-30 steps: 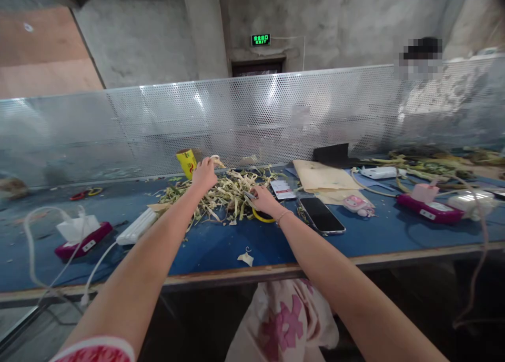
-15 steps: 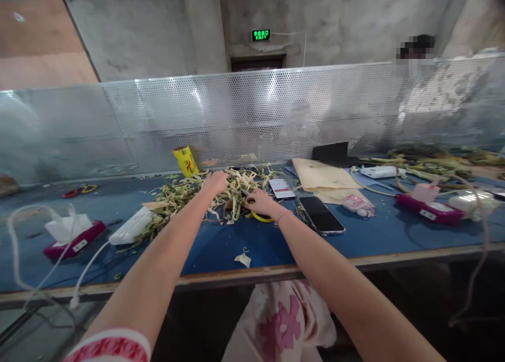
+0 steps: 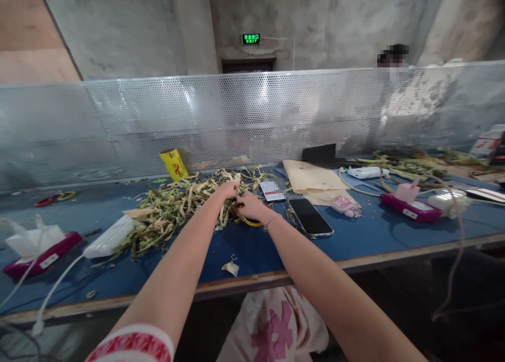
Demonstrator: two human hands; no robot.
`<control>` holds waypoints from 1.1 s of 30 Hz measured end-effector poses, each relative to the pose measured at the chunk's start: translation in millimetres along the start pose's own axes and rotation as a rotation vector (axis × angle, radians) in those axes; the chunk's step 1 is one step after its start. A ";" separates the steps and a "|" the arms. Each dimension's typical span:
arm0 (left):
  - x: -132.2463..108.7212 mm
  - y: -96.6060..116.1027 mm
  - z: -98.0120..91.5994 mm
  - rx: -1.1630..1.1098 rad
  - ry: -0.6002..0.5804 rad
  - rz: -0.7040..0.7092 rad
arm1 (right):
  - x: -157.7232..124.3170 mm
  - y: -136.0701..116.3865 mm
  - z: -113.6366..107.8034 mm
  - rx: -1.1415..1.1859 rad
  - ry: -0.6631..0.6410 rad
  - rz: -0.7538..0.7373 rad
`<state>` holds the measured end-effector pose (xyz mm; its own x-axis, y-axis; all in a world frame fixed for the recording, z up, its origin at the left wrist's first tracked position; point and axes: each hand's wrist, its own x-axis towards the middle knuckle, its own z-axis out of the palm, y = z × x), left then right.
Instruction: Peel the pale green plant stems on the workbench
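A heap of dried, curled plant strips (image 3: pixel 168 207), pale yellow to green, lies on the blue table. Over its right end, my left hand (image 3: pixel 228 190) pinches what looks like a dried plant strip, mostly hidden by the fingers. My right hand (image 3: pixel 251 205) is closed right beside it, the fingertips of both hands nearly touching. Under the right palm shows the yellow handle loop of scissors (image 3: pixel 253 224), which this hand grips; the blades are mostly hidden.
Right of my hands lie a card (image 3: pixel 272 191), a phone (image 3: pixel 311 217), brown paper (image 3: pixel 311 177) and a pink case (image 3: pixel 344 206). Power strips (image 3: pixel 410 208) with cables stand at both sides. A yellow box (image 3: pixel 173 164) leans near the perforated metal screen (image 3: pixel 244 114); a person is behind it.
My left hand has moved from the heap rightward to meet my right hand, its fingers now pinched. My right hand stays by the heap's right end. The view has shifted slightly right.
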<state>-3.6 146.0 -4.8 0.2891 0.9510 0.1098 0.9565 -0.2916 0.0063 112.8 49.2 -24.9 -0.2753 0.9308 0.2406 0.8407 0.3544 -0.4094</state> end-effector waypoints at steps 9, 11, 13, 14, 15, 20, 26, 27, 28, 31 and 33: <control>-9.1 -31.6 -29.5 -0.033 0.269 -0.078 | -2.1 0.9 -2.4 0.042 -0.012 0.007; -13.5 -43.6 -40.3 -0.021 0.295 -0.112 | -2.3 0.9 -2.7 0.041 -0.017 0.012; -19.0 -55.9 -49.1 -0.001 0.285 -0.130 | -2.4 0.8 -2.7 0.039 -0.023 0.011; -22.1 -61.7 -51.9 0.012 0.266 -0.136 | -2.4 0.8 -2.6 0.036 -0.024 0.007; -25.3 -66.8 -53.5 0.027 0.236 -0.144 | -2.4 1.0 -2.4 0.034 -0.024 0.001; -39.8 -78.3 -43.6 0.097 0.077 -0.165 | -1.1 3.4 -0.6 0.027 -0.016 -0.015; -42.1 -75.0 -27.7 0.095 0.032 -0.104 | 0.8 6.2 1.2 0.021 -0.014 -0.025; -41.3 -75.7 -28.1 0.091 0.039 -0.101 | 0.8 6.3 1.6 0.021 -0.012 -0.024; -40.5 -77.0 -29.6 0.085 0.046 -0.098 | 0.9 6.6 2.0 0.020 -0.009 -0.023; -40.0 -82.1 -38.6 0.068 0.070 -0.103 | 1.5 8.5 4.3 0.014 0.011 -0.029; -41.8 -84.6 -47.1 0.066 0.102 -0.122 | 2.4 10.6 6.5 0.009 0.043 -0.075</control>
<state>-98.4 126.0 36.9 0.1688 0.9625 0.2123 0.9856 -0.1643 -0.0390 118.1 55.8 -34.3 -0.3173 0.8969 0.3081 0.8140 0.4243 -0.3968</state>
